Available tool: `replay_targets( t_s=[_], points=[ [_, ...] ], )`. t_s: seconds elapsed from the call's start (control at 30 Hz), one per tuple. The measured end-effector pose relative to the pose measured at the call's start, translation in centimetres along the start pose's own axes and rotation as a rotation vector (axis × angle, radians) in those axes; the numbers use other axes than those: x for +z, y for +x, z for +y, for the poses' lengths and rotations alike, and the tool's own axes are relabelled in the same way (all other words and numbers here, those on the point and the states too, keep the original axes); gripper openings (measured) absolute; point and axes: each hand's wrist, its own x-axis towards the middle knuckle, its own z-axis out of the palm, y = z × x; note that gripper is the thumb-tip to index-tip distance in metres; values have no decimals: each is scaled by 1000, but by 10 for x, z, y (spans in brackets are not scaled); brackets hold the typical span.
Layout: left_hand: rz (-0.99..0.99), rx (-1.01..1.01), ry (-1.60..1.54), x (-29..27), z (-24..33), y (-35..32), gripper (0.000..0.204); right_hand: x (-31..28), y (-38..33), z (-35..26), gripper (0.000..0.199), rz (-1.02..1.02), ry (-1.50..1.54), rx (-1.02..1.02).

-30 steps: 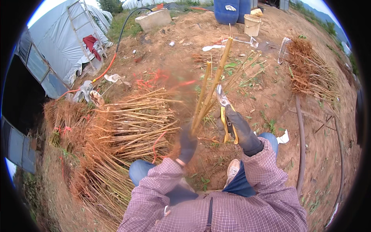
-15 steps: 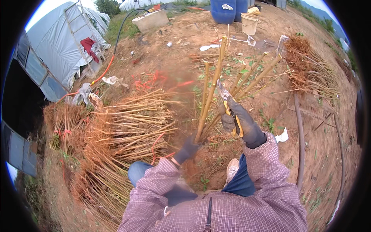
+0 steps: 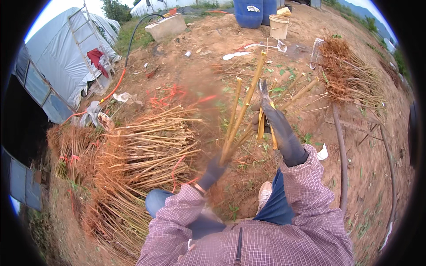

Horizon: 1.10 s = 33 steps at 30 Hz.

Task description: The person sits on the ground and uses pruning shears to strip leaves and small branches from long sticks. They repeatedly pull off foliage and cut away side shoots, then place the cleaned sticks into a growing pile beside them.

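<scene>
My left hand (image 3: 213, 174), in a dark glove, is closed round the lower ends of several cut woody stems (image 3: 246, 103). They fan upward and to the right, and a brown blur hides what lies left of them. A pair of pruning shears (image 3: 262, 119) with yellow handles sits in my gloved right hand (image 3: 284, 133). Its blades point up beside the thickest stem, and I cannot tell whether they touch it. The shears are seen nearly edge-on.
Rooted stem bundles (image 3: 153, 142) are piled at my left, tied ones (image 3: 66, 155) beyond. Another bundle (image 3: 350, 73) lies far right, near a curved pipe (image 3: 340, 159). Blue barrels (image 3: 248, 14), a pale bucket (image 3: 278, 27) and a concrete block (image 3: 167, 27) stand at the back.
My right hand has turned, bringing the shears from a leftward slant to nearly upright and edge-on. The stems in my left hand lean slightly more to the right.
</scene>
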Motion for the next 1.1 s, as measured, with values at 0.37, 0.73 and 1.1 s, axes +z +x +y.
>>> replay_targets(
  t_s=[0.37, 0.73, 1.1],
  points=[
    [225, 186, 79, 19, -51, 7, 59, -4, 12, 0, 45, 34, -147, -93],
    [300, 132, 10, 34, -42, -6, 60, 7, 9, 6, 39, 10, 38, -107],
    [228, 17, 1, 30, -26, -9, 58, -10, 10, 19, 42, 110, -10, -81]
  ],
)
